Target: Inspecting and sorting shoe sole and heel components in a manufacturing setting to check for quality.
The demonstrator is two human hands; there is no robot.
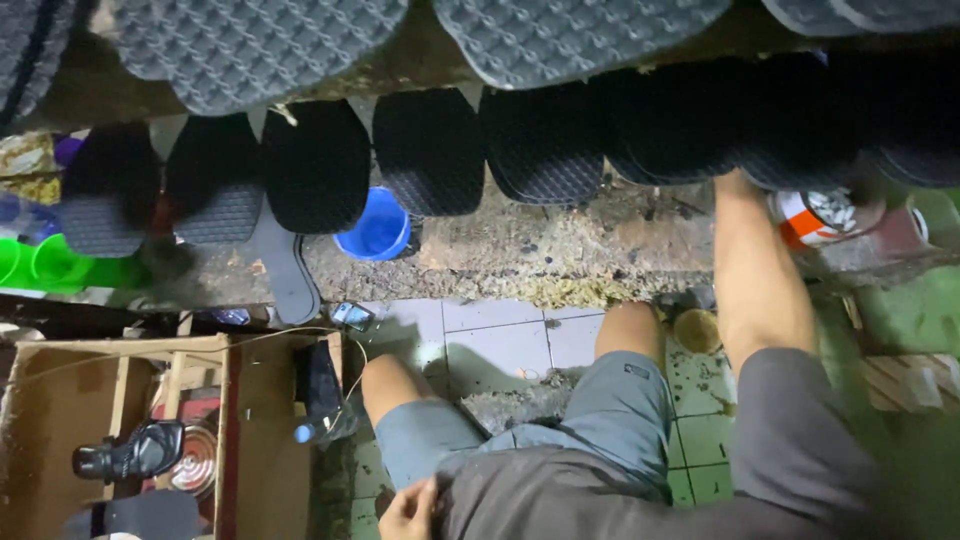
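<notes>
one blue bucket (375,228) under dark soles (430,150), contents unseen

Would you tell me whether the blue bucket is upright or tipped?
Tipped: the blue bucket lies on its side, its open mouth facing the camera.

Seated person, one arm stretched forward, the other hand low

The right arm (757,270) reaches straight ahead, its hand hidden from view; the left hand (408,512) rests loosely curled beside the left thigh, below the bare left knee (388,380), fingers' grip unclear.
</notes>
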